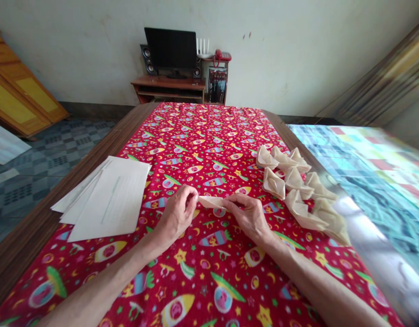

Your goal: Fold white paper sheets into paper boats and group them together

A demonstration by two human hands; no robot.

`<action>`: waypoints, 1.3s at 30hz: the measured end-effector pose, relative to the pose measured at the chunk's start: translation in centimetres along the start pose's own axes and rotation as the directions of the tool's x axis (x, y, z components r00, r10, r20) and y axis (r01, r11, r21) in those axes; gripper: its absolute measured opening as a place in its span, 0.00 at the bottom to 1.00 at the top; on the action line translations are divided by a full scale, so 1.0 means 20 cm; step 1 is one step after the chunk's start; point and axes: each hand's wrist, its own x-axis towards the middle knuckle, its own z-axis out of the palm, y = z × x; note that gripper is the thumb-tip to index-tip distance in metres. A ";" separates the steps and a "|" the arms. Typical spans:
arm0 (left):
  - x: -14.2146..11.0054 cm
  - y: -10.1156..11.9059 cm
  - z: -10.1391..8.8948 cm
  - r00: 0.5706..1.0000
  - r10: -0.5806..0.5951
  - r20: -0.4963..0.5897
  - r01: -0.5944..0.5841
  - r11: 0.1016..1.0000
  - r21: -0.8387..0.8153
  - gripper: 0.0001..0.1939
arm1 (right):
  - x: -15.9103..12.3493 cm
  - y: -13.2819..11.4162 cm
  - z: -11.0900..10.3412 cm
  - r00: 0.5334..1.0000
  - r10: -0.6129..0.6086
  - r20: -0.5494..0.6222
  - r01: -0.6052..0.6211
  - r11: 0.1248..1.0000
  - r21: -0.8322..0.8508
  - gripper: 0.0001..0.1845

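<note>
A small folded piece of cream paper (210, 201) stretches between my two hands, just above the red patterned cloth (209, 268). My left hand (180, 209) pinches its left end between thumb and fingers. At the other end, my right hand (248, 213) grips it with thumb and fingertips. Several folded paper boats (304, 215) stand grouped on the cloth to the right of my right hand. Left of my left hand lies a fanned stack of paper sheets (110, 204), the top one bearing faint green writing.
Brown wood edges (107, 145) flank the cloth. Beyond it stand a monitor (170, 49), speakers and a red telephone (223, 56) on small furniture. A bed with a checkered cover (372, 168) lies to the right, a wooden cabinet (22, 86) at the far left.
</note>
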 end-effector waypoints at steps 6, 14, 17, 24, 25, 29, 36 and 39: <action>0.00 -0.01 0.00 1.000 0.002 -0.017 0.000 0.997 0.072 0.05 | 0.01 0.01 -0.02 0.999 0.021 -0.037 -0.020 0.999 0.042 0.09; 0.00 -0.08 -0.01 0.999 -0.038 -0.009 0.038 0.990 0.136 0.05 | 0.05 0.06 -0.06 0.994 0.051 -0.099 -0.064 0.989 -0.136 0.12; 0.00 -0.10 -0.01 0.997 -0.057 0.055 0.045 0.978 0.202 0.06 | 0.06 0.07 -0.05 0.999 0.031 -0.037 -0.041 0.950 -0.311 0.10; 0.00 -0.07 -0.02 0.991 -0.034 0.132 -0.023 0.911 0.411 0.05 | 0.05 0.09 -0.02 0.996 -0.079 0.041 0.087 0.794 -0.601 0.07; 0.00 -0.06 -0.02 0.990 0.007 0.140 -0.065 0.909 0.411 0.11 | 0.05 0.09 -0.02 0.994 -0.097 0.044 0.104 0.780 -0.618 0.07; -0.02 -0.02 -0.03 0.895 0.263 0.361 -0.385 0.863 0.326 0.34 | 0.05 0.10 -0.01 0.984 -0.173 0.043 0.159 0.742 -0.652 0.07; -0.02 0.08 -0.05 0.911 0.234 0.340 -0.346 0.882 0.319 0.29 | 0.04 0.10 -0.02 0.975 -0.215 0.055 0.200 0.741 -0.641 0.07; 0.01 0.08 -0.04 0.933 0.224 0.280 -0.290 0.931 0.223 0.21 | 0.04 0.10 -0.01 0.972 -0.229 0.058 0.211 0.734 -0.646 0.07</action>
